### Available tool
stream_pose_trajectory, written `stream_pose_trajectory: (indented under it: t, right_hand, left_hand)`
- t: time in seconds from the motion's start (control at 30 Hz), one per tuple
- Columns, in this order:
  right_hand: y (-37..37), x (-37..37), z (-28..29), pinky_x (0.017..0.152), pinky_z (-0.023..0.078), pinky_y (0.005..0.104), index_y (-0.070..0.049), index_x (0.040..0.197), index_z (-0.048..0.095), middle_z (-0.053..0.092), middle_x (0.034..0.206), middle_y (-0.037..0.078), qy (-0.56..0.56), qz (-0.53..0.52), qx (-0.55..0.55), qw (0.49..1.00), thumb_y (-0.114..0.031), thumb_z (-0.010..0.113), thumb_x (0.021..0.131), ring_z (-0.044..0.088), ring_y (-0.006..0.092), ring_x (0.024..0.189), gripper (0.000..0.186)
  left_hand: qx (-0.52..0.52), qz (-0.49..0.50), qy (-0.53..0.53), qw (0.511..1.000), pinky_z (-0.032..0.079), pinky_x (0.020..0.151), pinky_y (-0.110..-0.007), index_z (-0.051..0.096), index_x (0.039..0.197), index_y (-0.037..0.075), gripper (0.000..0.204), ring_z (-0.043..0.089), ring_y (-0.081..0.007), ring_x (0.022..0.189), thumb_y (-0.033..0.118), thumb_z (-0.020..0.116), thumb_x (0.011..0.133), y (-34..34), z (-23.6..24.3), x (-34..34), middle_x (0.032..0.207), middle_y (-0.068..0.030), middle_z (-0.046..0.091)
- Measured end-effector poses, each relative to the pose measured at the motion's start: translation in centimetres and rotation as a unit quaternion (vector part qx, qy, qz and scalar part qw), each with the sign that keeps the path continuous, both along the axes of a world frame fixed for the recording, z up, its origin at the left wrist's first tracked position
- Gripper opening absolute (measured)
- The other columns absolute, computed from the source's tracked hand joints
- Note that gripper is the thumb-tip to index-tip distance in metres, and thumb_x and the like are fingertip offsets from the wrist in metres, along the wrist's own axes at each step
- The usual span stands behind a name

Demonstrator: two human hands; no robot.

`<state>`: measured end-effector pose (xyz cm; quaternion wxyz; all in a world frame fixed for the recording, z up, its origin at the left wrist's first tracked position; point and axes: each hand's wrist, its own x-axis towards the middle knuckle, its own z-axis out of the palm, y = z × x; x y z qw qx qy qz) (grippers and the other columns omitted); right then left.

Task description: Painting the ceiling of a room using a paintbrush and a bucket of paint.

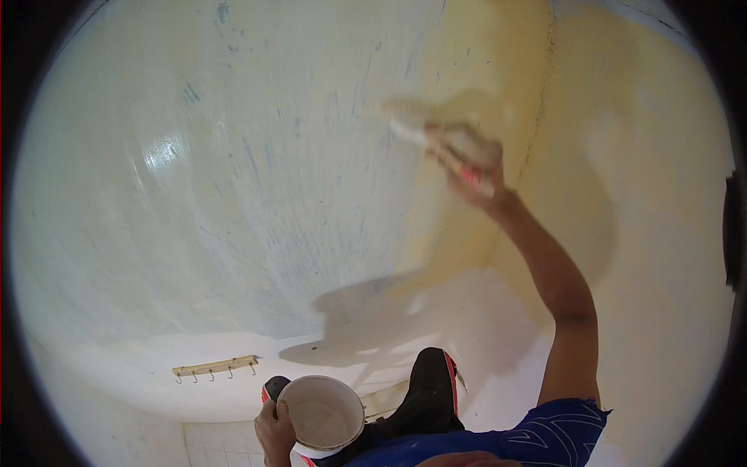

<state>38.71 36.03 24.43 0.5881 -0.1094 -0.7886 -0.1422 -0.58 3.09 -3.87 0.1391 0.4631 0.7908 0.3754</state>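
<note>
Reaching up and forward, the right hand point(467, 159) is closed about the handle of a paint brush point(424, 128), its fingers wrapped and pressed together on the grip; motion blur softens the detail, so the exact lie of each finger cannot be told. The brush head rests against the wall point(257, 171) where the pale, blue-scuffed surface meets a yellower band, a placement consistent with working the bristles flat across the boundary between the two tones. A vertical crack or joint point(545, 86) runs just to the right of the brush.

The left hand point(274, 432) sits low in view, fingers curled round the side of a small white bucket point(323, 412), which is held upright with its mouth open to the camera. Its interior looks pale and coated; the level of the contents cannot be told. Holding it close to the body keeps it within ready reach of the brush arm.

Below the bucket, dark footwear with red trim point(432, 393) shows, apparently standing on a raised support that is not clearly visible. A short wooden rail with metal hooks point(215, 367) is fixed lower on the wall, well apart from the brush. Tiling point(222, 447) appears at the bottom edge. The arm's shadow point(373, 319) falls on the wall beneath the work.
</note>
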Motion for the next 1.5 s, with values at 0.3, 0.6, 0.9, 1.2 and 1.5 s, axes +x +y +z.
stream_pose_trajectory:
  t: [0.3, 0.6, 0.9, 1.2, 1.5]
  right_hand:
    - [-2.3, 1.1, -3.0, 0.086, 0.061, 0.0353, -0.008, 0.109, 0.078, 0.077, 0.106, 0.015, -0.116, -0.006, -0.168, 0.979, 0.004, 0.077, 0.084, 0.076, 0.0261, 0.089, 0.028]
    - [-2.7, 0.1, 20.0, 0.067, 0.054, 0.0334, -0.001, 0.102, 0.075, 0.074, 0.089, 0.012, 0.005, -0.256, 0.115, 0.960, -0.003, 0.075, 0.091, 0.068, 0.0213, 0.073, 0.011]
    - [-1.5, -1.3, 13.8, 0.074, 0.062, 0.0339, -0.021, 0.123, 0.075, 0.078, 0.109, 0.004, -0.112, -0.241, 0.182, 0.947, -0.006, 0.074, 0.083, 0.074, 0.0215, 0.085, 0.043]
    - [-3.7, -2.2, -8.7, 0.076, 0.062, 0.0351, -0.007, 0.097, 0.073, 0.075, 0.101, 0.008, -0.180, -0.025, -0.177, 0.967, 0.007, 0.074, 0.083, 0.076, 0.0256, 0.093, 0.019]
    - [-1.8, 0.9, 5.6, 0.081, 0.059, 0.0335, -0.017, 0.117, 0.080, 0.076, 0.107, 0.011, -0.098, -0.140, -0.040, 0.985, -0.001, 0.071, 0.088, 0.074, 0.0275, 0.090, 0.035]
  left_hand:
    - [-0.036, 0.008, 0.015, 0.999, 0.038, 0.054, -0.049, 0.051, 0.072, -0.003, 0.042, 0.049, -0.0352, 0.051, 0.025, 0.062, 0.101, -0.2, 0.8, 0.3, 0.060, -0.0235, 0.053]
    - [-0.034, 0.010, 0.027, 0.999, 0.037, 0.054, -0.049, 0.051, 0.072, -0.003, 0.043, 0.050, -0.0371, 0.052, 0.027, 0.062, 0.101, -0.4, 1.0, 0.3, 0.061, -0.0245, 0.052]
    - [-0.029, 0.011, -0.005, 1.000, 0.037, 0.054, -0.048, 0.051, 0.073, -0.003, 0.040, 0.048, -0.0330, 0.051, 0.024, 0.061, 0.101, -0.3, 1.0, 0.2, 0.060, -0.0231, 0.051]
    - [-0.020, 0.005, -0.001, 1.000, 0.036, 0.052, -0.047, 0.049, 0.072, -0.003, 0.041, 0.043, -0.0315, 0.049, 0.024, 0.061, 0.101, -0.6, 0.8, -0.1, 0.058, -0.0220, 0.049]
    - [-0.026, -0.003, 0.006, 1.000, 0.036, 0.052, -0.047, 0.050, 0.072, -0.003, 0.041, 0.045, -0.0309, 0.050, 0.023, 0.060, 0.102, -0.7, 0.6, -0.2, 0.058, -0.0217, 0.050]
